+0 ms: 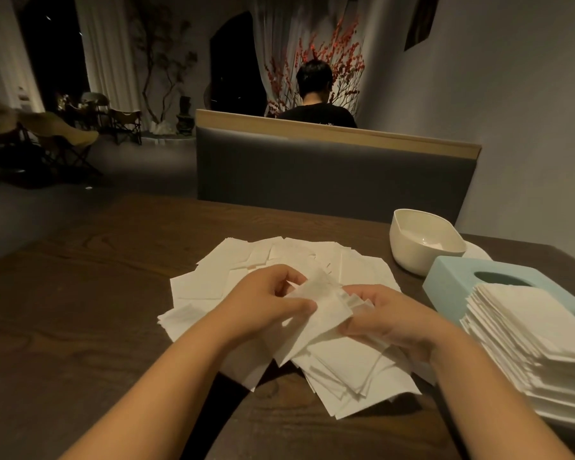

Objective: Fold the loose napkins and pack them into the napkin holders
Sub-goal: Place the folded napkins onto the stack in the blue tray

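Note:
Loose white napkins (352, 270) lie spread in a heap across the middle of the dark wooden table (80, 320). Above the heap my left hand (273, 303) pinches one napkin (319, 313) by its left side, thumb on top. My right hand (389, 317) grips a small fanned bundle of napkins (356, 298) against that same sheet. A tall stack of squared napkins (531, 343) stands at the right. Behind it lies a pale blue napkin holder (452, 277) with an oval opening, and beyond that a white bowl-shaped holder (409, 247), open side up.
A grey padded bench back (329, 171) with a wooden top rail stands across the table's far edge, and a person in a black shirt (316, 111) sits behind it, facing away. Folding chairs (63, 137) stand on the floor at the far left.

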Demonstrator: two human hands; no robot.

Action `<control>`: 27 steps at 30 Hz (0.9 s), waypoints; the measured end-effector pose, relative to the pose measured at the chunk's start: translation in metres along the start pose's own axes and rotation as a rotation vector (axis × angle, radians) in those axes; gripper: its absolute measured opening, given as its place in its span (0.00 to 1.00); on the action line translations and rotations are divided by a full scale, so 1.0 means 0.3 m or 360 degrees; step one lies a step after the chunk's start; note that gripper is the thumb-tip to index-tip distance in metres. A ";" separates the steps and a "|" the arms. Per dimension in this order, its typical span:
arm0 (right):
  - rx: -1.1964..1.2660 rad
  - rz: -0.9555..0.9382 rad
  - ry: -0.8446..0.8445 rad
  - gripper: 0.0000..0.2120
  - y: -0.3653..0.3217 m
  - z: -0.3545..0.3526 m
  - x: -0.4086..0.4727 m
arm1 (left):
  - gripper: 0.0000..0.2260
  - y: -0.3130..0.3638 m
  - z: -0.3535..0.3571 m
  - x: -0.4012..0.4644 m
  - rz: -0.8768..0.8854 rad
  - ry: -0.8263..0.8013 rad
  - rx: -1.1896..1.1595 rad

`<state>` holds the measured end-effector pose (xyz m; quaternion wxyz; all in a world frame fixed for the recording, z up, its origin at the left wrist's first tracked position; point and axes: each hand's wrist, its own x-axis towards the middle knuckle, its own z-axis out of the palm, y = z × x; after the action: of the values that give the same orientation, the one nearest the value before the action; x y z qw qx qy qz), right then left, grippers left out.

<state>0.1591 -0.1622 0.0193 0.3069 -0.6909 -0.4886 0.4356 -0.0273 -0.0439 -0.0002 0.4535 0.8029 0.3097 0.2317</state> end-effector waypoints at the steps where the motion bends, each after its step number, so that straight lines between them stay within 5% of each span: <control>1: 0.0003 -0.0008 0.0008 0.14 -0.001 0.000 -0.003 | 0.08 -0.006 -0.004 0.003 -0.0027 -0.0005 -0.0101; 5: 0.0110 -0.0003 0.0068 0.14 -0.001 -0.005 -0.011 | 0.05 -0.019 -0.023 0.009 -0.0062 -0.0029 -0.0239; 9: 0.0164 -0.0024 0.0168 0.13 -0.005 -0.004 -0.007 | 0.07 -0.030 -0.046 0.021 -0.0090 0.0281 -0.0364; 14: 0.0499 -0.0193 0.0252 0.15 -0.002 -0.003 -0.010 | 0.06 0.002 -0.077 0.023 -0.0507 0.0563 -0.0857; 21: 0.0975 -0.0544 0.0237 0.18 -0.023 0.025 -0.027 | 0.10 -0.003 -0.002 -0.002 -0.0525 0.0253 -0.1252; 27: 0.0580 -0.0242 0.0384 0.16 -0.025 0.050 0.011 | 0.17 0.042 0.063 -0.005 -0.0511 0.0083 -0.1600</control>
<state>0.1431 -0.1568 0.0182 0.5148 -0.6323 -0.4123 0.4064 -0.0124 -0.0609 0.0016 0.8046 0.4228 0.2905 0.2992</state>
